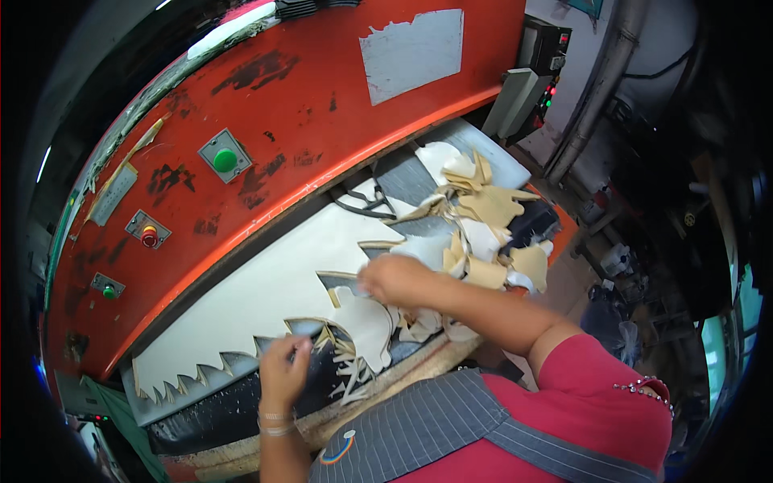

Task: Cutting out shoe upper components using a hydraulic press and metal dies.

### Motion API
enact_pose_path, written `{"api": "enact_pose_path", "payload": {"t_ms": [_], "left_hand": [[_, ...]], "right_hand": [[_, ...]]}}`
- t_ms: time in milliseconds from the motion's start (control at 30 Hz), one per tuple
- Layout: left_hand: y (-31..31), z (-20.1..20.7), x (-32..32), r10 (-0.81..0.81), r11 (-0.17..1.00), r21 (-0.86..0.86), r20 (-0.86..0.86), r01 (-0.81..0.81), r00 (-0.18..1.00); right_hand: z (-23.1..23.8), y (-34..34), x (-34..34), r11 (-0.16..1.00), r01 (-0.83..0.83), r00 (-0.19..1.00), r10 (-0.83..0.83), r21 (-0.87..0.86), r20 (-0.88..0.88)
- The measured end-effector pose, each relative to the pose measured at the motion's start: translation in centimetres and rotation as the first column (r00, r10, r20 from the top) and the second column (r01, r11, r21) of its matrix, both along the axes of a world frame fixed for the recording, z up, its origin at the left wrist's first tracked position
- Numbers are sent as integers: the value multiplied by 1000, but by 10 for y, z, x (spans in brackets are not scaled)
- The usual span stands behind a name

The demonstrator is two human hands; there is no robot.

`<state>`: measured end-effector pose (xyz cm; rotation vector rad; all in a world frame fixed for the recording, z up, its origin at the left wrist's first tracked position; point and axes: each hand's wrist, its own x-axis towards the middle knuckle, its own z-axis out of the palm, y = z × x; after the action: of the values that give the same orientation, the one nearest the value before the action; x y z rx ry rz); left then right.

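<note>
A large white sheet (266, 266) with a pale tan layer at its cut edges lies on the press bed, its near edge jagged with curved notches. My right hand (396, 280), slightly blurred, is closed at the sheet's notched right end; what its fingers hold, if anything, is hidden. Just below it lies a loose white cut piece (362, 326) with a curvy outline. My left hand (283, 370) is at the near edge of the bed, left of thin jagged offcuts (348, 372). Its fingers are curled in, and whatever is in them cannot be made out.
The red press beam (298, 121) runs across behind the bed, with green buttons (225, 160) and a red knob (149, 235). A black cutting die (366, 211) rests by the sheet's far end. Crumpled tan and white scraps (487, 205) are heaped at right.
</note>
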<state>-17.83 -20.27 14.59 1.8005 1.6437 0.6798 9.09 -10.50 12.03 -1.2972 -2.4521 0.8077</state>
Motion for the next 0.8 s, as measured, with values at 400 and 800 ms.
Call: {"api": "enact_pose_path", "payload": {"t_ms": [400, 800], "left_hand": [[195, -104, 97, 112, 947, 321, -338, 3, 934], [180, -112, 116, 145, 976, 210, -468, -50, 871]], "right_hand": [[-53, 72, -19, 810, 303, 879, -442, 503, 182], [-43, 86, 2, 902, 202, 886, -334, 382, 320]]}}
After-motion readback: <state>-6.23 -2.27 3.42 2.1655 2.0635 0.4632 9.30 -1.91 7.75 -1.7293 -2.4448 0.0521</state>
